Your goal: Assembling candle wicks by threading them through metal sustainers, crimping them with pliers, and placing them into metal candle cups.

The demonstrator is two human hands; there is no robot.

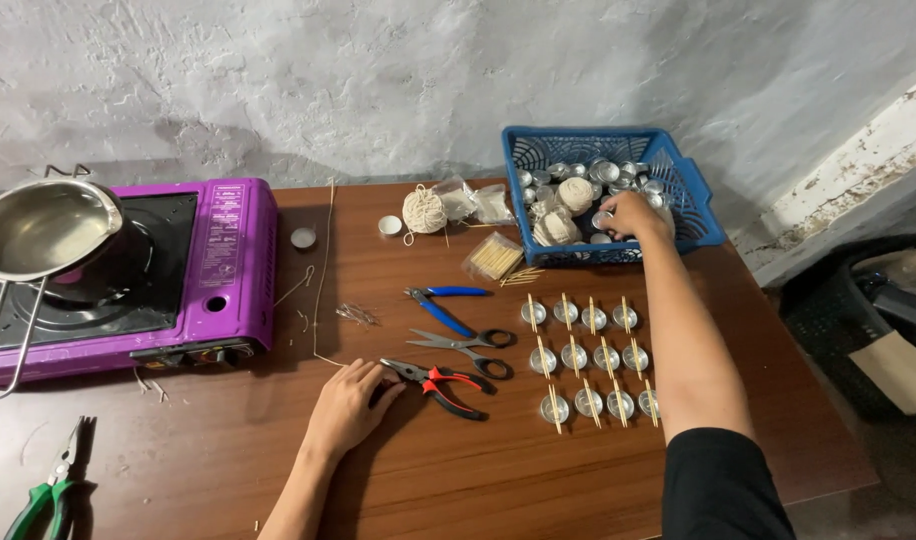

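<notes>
At a brown wooden table (498,470) set against a rough grey wall, my right hand (633,213) reaches into a blue plastic basket (698,205) at the far right corner, fingers curled down among the small metal cups (603,172) and balls of white wick string (576,193) heaped inside; whether those fingers have closed on a cup I cannot tell, since they are partly hidden by the back of the hand. My left hand (348,405) lies flat on the tabletop near the front edge, palm down and fingers loosely spread, holding nothing, its fingertips just touching the nose of the red-handled pliers (440,383).

Beyond those pliers lie black-handled scissors (468,347) and blue-handled cutters (443,303). To their right, under my right forearm, stand three rows of metal cups (590,352), each flanked by thin wooden sticks (the nearest row runs partly out of sight behind my arm). A clear packet of wooden sticks (492,256) sits just in front of the basket, with a loose ball of white string (424,210) and two clear bags (475,203) beside it toward the wall.

On the left of the table a purple portable gas stove (223,270) carries a steel pouring pot (43,228) on its burner. Green-handled pliers (48,490) rest at the front left corner
</notes>
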